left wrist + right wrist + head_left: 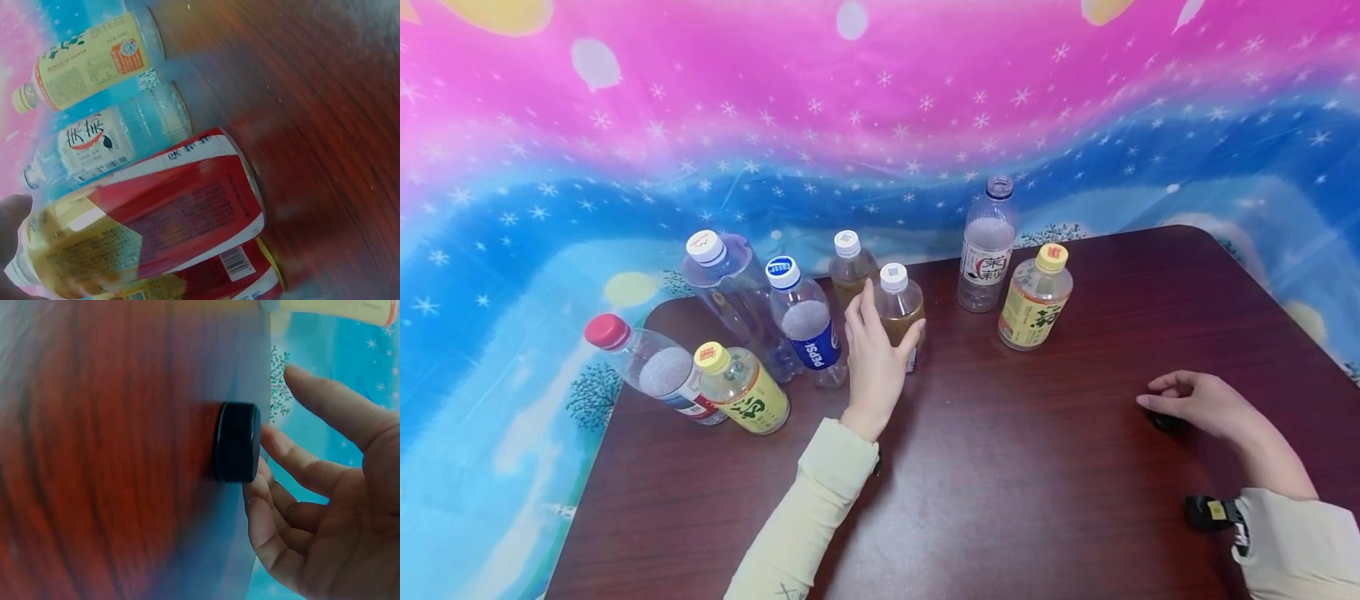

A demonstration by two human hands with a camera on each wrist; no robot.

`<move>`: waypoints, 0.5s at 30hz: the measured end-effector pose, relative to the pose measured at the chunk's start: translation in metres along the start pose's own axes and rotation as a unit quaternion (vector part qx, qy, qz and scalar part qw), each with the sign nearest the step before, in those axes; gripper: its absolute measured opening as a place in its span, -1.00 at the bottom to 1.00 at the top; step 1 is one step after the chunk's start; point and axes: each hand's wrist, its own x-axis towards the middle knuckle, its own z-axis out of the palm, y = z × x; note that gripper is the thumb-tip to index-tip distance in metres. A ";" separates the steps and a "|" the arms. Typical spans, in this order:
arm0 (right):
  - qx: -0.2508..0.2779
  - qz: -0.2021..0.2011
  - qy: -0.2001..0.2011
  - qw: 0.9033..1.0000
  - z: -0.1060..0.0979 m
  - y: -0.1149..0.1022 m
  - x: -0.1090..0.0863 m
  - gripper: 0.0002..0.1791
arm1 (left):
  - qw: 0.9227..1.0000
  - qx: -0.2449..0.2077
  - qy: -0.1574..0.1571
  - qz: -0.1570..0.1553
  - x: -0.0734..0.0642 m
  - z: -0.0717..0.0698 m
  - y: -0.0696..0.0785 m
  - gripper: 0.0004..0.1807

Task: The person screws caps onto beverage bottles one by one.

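Observation:
My left hand [878,362] is spread around the front of a white-capped bottle [901,302], thumb on its right and fingers on its left. In the left wrist view that bottle [181,215] shows a red and yellow label. Whether the fingers touch it, I cannot tell. Just behind stands a similar white-capped bottle [852,265], and a Pepsi bottle [810,329] is on the left. Over the table's right side, my right hand [1213,408] hovers with loosely bent fingers beside a short black round piece [237,442], like a lid. Fingertip contact with it is unclear.
Left on the dark wooden table [970,492] are a red-capped bottle [662,371], a yellow-capped bottle [748,396] and a large clear bottle [730,287]. Right of centre, an uncapped clear bottle [987,250] stands beside another yellow-capped bottle [1036,304]. A patterned cloth [820,108] hangs behind.

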 end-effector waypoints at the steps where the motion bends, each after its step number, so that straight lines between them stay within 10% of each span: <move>1: -0.002 0.001 -0.005 1.000 0.001 0.001 0.000 -0.36 | 1.000 0.003 0.006 0.007 -0.002 0.000 0.001 -0.05; 6: -0.005 -0.010 -0.022 1.000 0.003 0.006 -0.002 -0.38 | 0.991 0.016 0.077 0.108 -0.010 -0.003 0.009 -0.09; 11: -0.008 -0.030 -0.030 0.999 0.005 0.010 -0.003 -0.43 | 0.943 0.007 0.165 0.290 -0.010 0.001 0.020 -0.26; 15: -0.013 -0.046 -0.025 0.999 0.006 0.013 -0.003 -0.48 | 0.916 -0.016 0.150 0.371 -0.007 0.011 0.033 -0.39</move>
